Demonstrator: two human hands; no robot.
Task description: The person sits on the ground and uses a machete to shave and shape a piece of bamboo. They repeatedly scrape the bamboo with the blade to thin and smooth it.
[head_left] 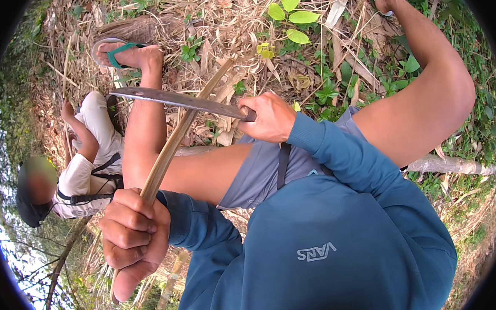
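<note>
My left hand (134,234) is closed in a fist around a long, pale split strip of wood or bamboo (168,152). The strip slants up and away to the right, and a short end of it shows below the fist. My right hand (271,118) grips the short handle of a machete (161,96) with a dark, slightly curved blade. That blade lies across the strip, about two-thirds of the way up from my left hand, and its tip points left. Curled pale shavings (242,47) lie around the strip's far end.
My bare legs are spread to both sides, with a green-strapped flip-flop (120,53) on one foot. A person (86,169) in light clothes and a dark hat sits close by on the left. Dry leaves and green plants (297,17) cover the ground; a log (456,165) lies at right.
</note>
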